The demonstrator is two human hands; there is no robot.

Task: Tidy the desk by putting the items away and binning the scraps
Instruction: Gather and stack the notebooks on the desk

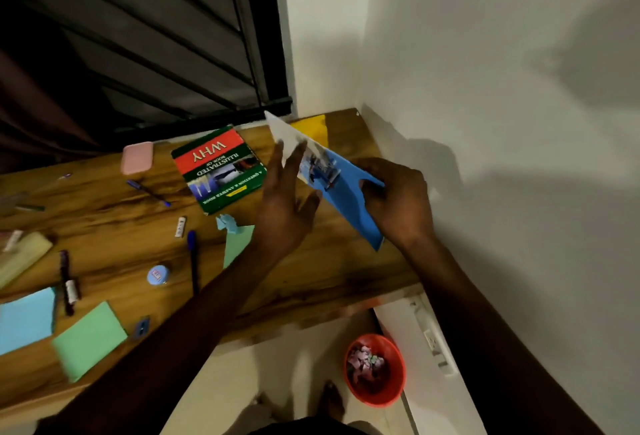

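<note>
Right hand [398, 202] grips the blue booklet [349, 206] centre-right above the desk [329, 278]. Left hand [284, 206], fingers spread, lies flat against it. Further left, a green book [218, 167] reads "WHY Illustrated Book of" (upside down). Red bin [389, 398] lower right holds scraps.

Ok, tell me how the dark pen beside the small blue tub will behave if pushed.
The dark pen looks slim and round, so a sideways nudge would probably roll it. It seems rigid and light, likely lifting easily with a pinch.
</note>
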